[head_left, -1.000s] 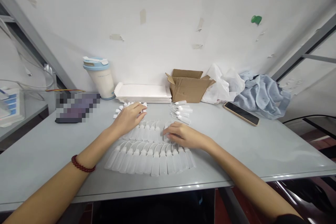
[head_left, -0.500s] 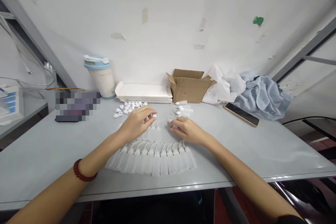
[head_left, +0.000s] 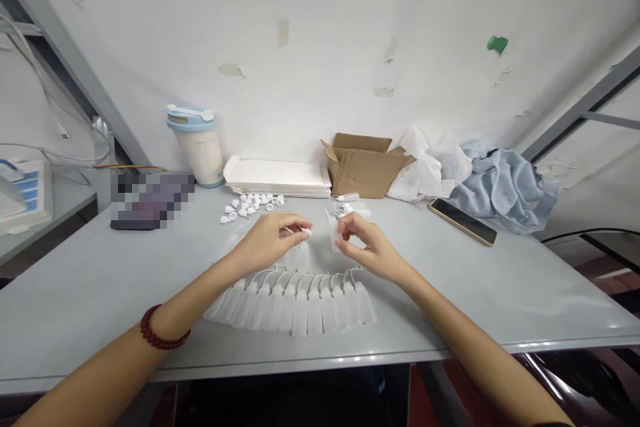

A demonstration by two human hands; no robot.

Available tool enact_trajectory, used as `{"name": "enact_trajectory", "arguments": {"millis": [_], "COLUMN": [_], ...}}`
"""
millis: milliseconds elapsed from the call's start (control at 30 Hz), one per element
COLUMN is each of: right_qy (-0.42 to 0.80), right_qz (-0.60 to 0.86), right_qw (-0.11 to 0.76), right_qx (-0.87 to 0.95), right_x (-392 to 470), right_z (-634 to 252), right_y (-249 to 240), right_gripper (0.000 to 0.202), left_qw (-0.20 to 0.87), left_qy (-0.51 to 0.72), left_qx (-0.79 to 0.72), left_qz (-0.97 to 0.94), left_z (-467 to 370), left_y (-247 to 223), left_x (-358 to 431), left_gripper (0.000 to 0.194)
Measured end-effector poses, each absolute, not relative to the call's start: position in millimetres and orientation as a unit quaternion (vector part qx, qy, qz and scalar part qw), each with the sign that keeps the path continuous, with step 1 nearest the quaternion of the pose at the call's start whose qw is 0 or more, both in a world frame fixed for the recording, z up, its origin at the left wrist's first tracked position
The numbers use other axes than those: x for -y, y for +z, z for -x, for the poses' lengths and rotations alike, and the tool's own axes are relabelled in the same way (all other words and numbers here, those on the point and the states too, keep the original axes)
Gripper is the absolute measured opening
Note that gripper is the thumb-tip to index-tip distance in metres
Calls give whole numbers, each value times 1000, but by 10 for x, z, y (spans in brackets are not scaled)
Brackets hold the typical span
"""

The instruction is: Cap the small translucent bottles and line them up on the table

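Between thumb and fingertips, my left hand (head_left: 270, 238) pinches a small white cap (head_left: 307, 231). My right hand (head_left: 366, 245) holds a translucent plastic bottle (head_left: 333, 232) by its side, close to the cap but apart from it. Below both hands, a curved row of translucent bottles (head_left: 300, 310) with thin white straps lies on the table. A few more bottles (head_left: 299, 258) lie partly hidden under my left hand. Loose white caps (head_left: 250, 203) are heaped behind my left hand. Several bottles (head_left: 350, 207) lie behind my right hand.
On the grey table (head_left: 450, 293), a tumbler (head_left: 200, 150), white flat stack (head_left: 280, 175), open cardboard box (head_left: 367, 170) and plastic bag (head_left: 425, 163) stand along the wall. A phone (head_left: 463, 221) lies by blue cloth (head_left: 505, 190). A blurred dark item (head_left: 150, 201) lies left.
My right hand has pulled back slightly from the rear bottles, and a bottle now shows upright between its fingers. My left hand has moved right with the cap. The view has shifted slightly.
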State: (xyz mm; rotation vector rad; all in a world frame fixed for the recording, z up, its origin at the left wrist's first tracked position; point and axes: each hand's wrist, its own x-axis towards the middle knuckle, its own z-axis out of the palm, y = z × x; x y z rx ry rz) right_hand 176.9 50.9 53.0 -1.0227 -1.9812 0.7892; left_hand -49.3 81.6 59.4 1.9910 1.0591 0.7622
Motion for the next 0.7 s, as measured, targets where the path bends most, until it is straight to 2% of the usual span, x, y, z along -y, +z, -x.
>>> {"name": "enact_trajectory", "arguments": {"millis": [300,567,700], "right_qy": [477,524,554], "right_qz": [361,364,352], "right_qw": [356,343,336], "right_qx": [718,690,676], "right_x": [-395,-415,-393], "right_z": [-1685,-1687,-1689], "right_y": [564,555,594], "right_gripper": [12,12,6], "left_qw": [501,505,507], "left_qy": [344,341,336], "left_qx": [-385,-353,-354], "left_qz": [-694,-710,-711], "left_z": [423,389,373], "left_y": [681,750,756], "left_x": [-737,-656,-655], "left_gripper": [23,14,11]}}
